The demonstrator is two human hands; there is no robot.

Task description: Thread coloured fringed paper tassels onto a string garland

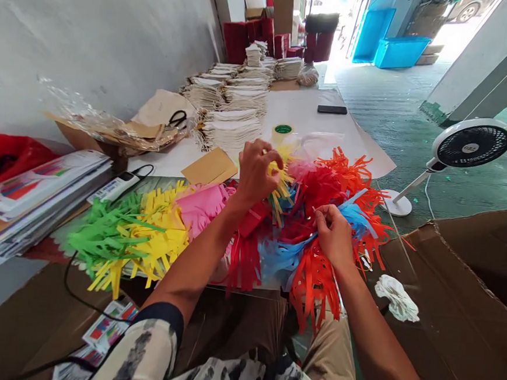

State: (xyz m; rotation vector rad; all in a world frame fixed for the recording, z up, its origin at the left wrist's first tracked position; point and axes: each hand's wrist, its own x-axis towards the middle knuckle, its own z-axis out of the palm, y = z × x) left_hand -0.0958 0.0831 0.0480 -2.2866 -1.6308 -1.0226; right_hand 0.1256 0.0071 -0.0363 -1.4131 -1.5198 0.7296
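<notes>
Fringed paper tassels lie in a row along the table's near edge: green (105,228), yellow (158,223), pink (203,206), dark red (246,248), blue (286,251) and orange-red (316,283). My left hand (257,175) is raised over the middle of the row, fingers curled in a pinch; what it grips is hard to make out. A smaller yellow tassel (284,183) shows right beside and behind those fingers. Lower and to the right, my right hand (333,234) pinches what looks like a thin white string (314,209) above the orange-red and blue fringes.
Stacks of white bundles (232,130) line the wall side. Tape (282,135), a phone (332,109), a brown envelope (210,166) and scissors (178,118) lie on the table. Printed sheets (37,196) are piled left. A fan (470,145) and cardboard (452,287) stand right.
</notes>
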